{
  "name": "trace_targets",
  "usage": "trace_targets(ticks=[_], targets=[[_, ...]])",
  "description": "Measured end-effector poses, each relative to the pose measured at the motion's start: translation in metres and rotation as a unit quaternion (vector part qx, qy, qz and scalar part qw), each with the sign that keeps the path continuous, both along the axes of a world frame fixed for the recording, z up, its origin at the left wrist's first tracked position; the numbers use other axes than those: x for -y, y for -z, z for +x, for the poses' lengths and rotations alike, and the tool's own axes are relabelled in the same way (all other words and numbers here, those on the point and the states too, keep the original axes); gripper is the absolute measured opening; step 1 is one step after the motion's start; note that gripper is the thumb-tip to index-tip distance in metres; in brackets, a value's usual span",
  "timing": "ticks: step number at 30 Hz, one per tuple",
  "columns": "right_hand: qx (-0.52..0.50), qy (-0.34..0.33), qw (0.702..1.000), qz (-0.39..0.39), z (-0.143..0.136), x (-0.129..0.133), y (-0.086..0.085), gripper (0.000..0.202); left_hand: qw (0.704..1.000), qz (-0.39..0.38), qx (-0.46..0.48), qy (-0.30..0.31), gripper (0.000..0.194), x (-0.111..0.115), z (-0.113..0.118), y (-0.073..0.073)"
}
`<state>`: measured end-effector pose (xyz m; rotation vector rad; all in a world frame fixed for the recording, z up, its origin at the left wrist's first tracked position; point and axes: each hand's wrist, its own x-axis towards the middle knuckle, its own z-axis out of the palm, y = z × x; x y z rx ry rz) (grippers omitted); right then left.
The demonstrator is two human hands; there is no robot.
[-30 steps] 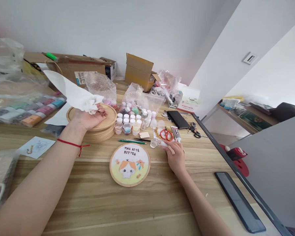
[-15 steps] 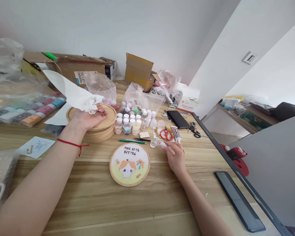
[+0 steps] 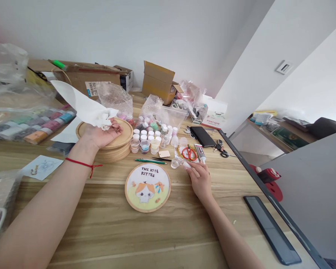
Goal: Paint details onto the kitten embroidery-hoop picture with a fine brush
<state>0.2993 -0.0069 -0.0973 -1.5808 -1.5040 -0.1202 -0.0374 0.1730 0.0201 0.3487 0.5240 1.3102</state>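
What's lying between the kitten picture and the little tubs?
In the head view, a green pen-like stick lies between the kitten picture and the little tubs, with a thin black stick beside it.

We're seeing lt-brown wood grain streaking the table (image 3: 156,243). Well in from its right edge, we're viewing a round picture (image 3: 148,188): wht over yellow-green, orange-&-wht kitten (image 3: 145,192), blk lettering (image 3: 149,172), tan rim (image 3: 148,210). Nearer that edge we're noting a clear vial (image 3: 181,162), orange-red scissors (image 3: 189,149) & a blk wallet (image 3: 203,136); twd the far edge, wht-capped jars (image 3: 150,133). We're also catching a red wrist cord (image 3: 81,163) & plain wht paper (image 3: 84,106).
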Motion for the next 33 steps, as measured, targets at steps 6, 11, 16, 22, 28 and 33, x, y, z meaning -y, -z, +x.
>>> trace_targets(ticks=[6,11,16,22,28,33], targets=[[-0.008,0.004,1.0,-0.003,0.0012,0.0032,-0.0005,0.026,1.0,0.003,0.009,-0.001,0.038,-0.0007,-0.0001,0.0005],[-0.001,0.001,1.0,-0.002,-0.0001,0.0029,-0.0014,0.025,1.0,-0.005,0.008,-0.002,0.037,-0.0002,0.0004,0.0003],[0.009,0.001,1.0,0.0,-0.0022,0.002,-0.0027,0.025,1.0,-0.007,0.01,-0.002,0.035,0.0013,0.0009,-0.0006],[0.013,-0.002,1.0,0.001,-0.0008,0.0027,-0.0024,0.024,1.0,-0.005,0.014,-0.001,0.035,-0.0014,-0.0006,0.0016],[-0.003,-0.006,1.0,-0.01,0.0023,0.0042,0.0002,0.025,1.0,0.017,0.009,0.017,0.036,-0.0054,-0.0033,0.0055],[-0.013,-0.009,1.0,-0.013,0.0014,0.0057,-0.0009,0.023,1.0,0.02,0.001,0.021,0.036,-0.0049,-0.0039,0.0054]])
